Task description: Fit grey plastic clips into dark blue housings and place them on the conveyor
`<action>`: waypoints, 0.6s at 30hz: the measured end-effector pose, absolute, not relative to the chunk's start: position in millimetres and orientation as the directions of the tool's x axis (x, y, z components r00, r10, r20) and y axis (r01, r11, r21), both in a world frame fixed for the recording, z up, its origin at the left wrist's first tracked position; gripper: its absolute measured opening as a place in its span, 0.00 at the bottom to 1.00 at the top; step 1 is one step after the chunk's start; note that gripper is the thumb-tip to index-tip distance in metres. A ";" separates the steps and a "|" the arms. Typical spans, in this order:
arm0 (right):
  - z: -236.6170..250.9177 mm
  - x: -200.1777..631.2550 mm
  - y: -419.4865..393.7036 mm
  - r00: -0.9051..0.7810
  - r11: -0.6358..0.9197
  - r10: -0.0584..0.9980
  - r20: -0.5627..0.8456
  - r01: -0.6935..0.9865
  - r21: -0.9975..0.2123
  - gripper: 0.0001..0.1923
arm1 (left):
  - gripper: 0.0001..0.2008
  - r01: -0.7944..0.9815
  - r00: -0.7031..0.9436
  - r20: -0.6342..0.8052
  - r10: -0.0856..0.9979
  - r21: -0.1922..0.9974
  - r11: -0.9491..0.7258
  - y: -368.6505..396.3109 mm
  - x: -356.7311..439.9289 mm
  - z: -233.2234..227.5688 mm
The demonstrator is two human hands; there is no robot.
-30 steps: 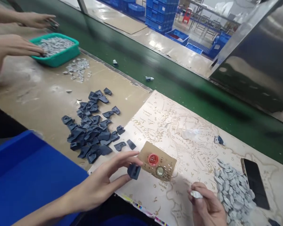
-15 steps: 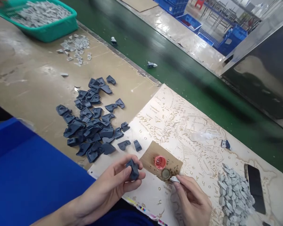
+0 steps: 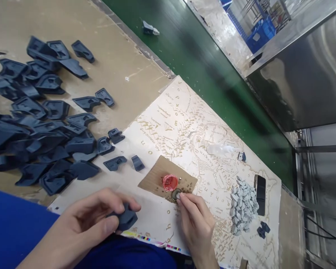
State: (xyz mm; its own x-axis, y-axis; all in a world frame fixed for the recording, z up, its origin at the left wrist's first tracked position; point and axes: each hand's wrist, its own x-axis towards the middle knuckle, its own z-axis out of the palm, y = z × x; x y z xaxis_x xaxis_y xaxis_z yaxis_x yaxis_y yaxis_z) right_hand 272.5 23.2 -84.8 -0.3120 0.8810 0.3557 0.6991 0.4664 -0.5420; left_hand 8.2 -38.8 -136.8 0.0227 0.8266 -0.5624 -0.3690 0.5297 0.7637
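My left hand (image 3: 89, 220) grips a dark blue plastic part (image 3: 126, 218) near the front edge of the printed map sheet (image 3: 184, 130). My right hand (image 3: 197, 224) pinches a small grey piece (image 3: 178, 195) and presses its fingertips at a bottle cap (image 3: 174, 194) on a scrap of brown cardboard (image 3: 156, 175). A red cap (image 3: 170, 182) sits just beyond on the same scrap. A pile of dark blue parts (image 3: 42, 123) lies to the left, and a heap of small grey pieces (image 3: 243, 203) to the right.
A black phone (image 3: 260, 195) lies beside the grey heap. A green conveyor belt (image 3: 207, 74) runs along the far side, carrying one assembled part (image 3: 149, 28). A steel housing (image 3: 302, 74) stands at the right. A blue bin (image 3: 14, 228) is at the front left.
The view has swung down and to the right, so the teal tray and the co-worker's hands are out of sight. My right hand has brought the grey piece to the bottle cap. My left hand drew its part nearer.
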 end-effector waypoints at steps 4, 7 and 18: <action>-86.0 271.9 24.9 -0.326 0.479 0.873 0.363 0.710 -0.516 0.19 | 0.21 -0.383 -0.024 -0.602 0.798 0.743 0.549 -44.0 7.8 -138.0; -86.5 271.5 22.1 -0.240 0.429 0.898 0.369 0.665 -0.611 0.17 | 0.17 -0.376 -0.020 -0.561 0.827 0.771 0.514 -36.0 14.4 -130.7; -74.6 234.3 -14.9 0.214 0.052 0.976 0.040 -0.055 -0.997 0.04 | 0.11 -0.340 -0.015 -0.426 0.905 0.853 0.396 -5.2 76.0 -86.8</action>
State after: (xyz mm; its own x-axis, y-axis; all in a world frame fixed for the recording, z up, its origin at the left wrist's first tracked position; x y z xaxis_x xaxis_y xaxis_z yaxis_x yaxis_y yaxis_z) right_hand 234.3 -14.9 -74.6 0.2142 0.9760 0.0395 -0.0551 0.0525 -0.9971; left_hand 76.0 -5.2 -86.8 -0.0149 0.9047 -0.4258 -0.3399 0.3959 0.8531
